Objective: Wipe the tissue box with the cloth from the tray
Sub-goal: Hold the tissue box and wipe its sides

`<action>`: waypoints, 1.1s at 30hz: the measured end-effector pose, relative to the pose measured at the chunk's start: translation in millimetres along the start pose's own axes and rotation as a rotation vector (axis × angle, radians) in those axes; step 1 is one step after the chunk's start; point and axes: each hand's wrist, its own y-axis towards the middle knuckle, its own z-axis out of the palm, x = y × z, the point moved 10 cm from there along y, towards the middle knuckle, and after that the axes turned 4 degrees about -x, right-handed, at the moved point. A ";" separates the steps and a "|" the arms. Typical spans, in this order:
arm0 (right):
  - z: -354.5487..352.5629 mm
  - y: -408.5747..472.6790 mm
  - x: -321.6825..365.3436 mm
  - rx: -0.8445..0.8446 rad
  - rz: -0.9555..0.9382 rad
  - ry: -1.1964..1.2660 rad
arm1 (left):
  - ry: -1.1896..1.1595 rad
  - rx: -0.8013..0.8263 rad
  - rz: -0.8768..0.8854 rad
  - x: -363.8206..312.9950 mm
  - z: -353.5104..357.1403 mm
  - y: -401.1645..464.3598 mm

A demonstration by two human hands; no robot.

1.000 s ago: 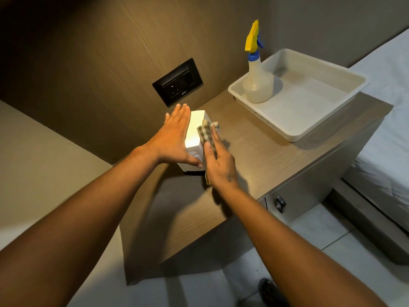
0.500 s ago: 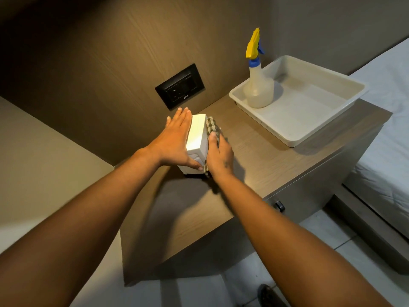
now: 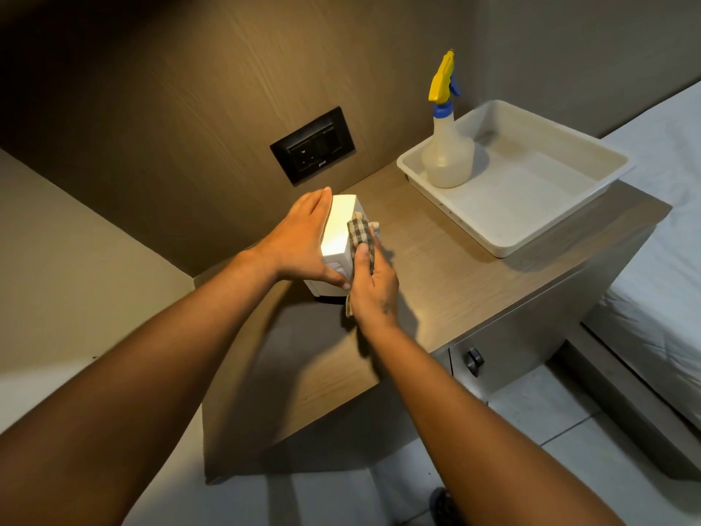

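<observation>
A white tissue box [image 3: 338, 231] stands on the wooden bedside table [image 3: 455, 267], near the wall. My left hand [image 3: 303, 241] lies flat along the box's left side, thumb wrapped over its near face, and steadies it. My right hand [image 3: 373, 286] presses a green checked cloth [image 3: 360, 233] against the box's right side; the cloth folds over the top right edge and hangs below my palm. The box's right face is hidden behind cloth and hand. The white tray [image 3: 561, 218] sits at the table's far right.
A spray bottle [image 3: 447, 146] with a yellow and blue head stands in the tray's left corner. A black socket plate [image 3: 313, 145] is on the wall panel behind the box. A bed [image 3: 667, 222] borders the table on the right. A drawer knob [image 3: 474, 360] is below the tabletop.
My right hand has slid the cloth along the box's right side, forward and then back toward me. My left hand stays on the box. The camera has tilted a little.
</observation>
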 end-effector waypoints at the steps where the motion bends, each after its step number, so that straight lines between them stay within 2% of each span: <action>1: -0.5 8.2 1.3 -0.001 0.029 -0.017 | -0.006 -0.012 -0.012 0.1 -0.2 -0.7; 8: 2.4 67.2 24.9 0.063 0.075 -0.134 | -0.020 -0.055 -0.126 2.8 -1.4 -4.9; 17: -9.8 25.7 -10.9 0.157 0.083 -0.056 | -0.070 -0.087 -0.279 13.4 3.6 -8.3; 21: 2.6 43.3 -8.7 0.167 0.174 -0.050 | -0.073 -0.119 -0.347 17.1 4.3 -9.7; 24: 10.4 63.4 1.7 0.200 0.160 -0.069 | -0.087 -0.149 -0.396 19.2 4.1 -10.7; 33: 9.8 58.9 14.5 0.242 0.147 -0.002 | -0.041 -0.112 -0.408 19.3 6.0 -9.5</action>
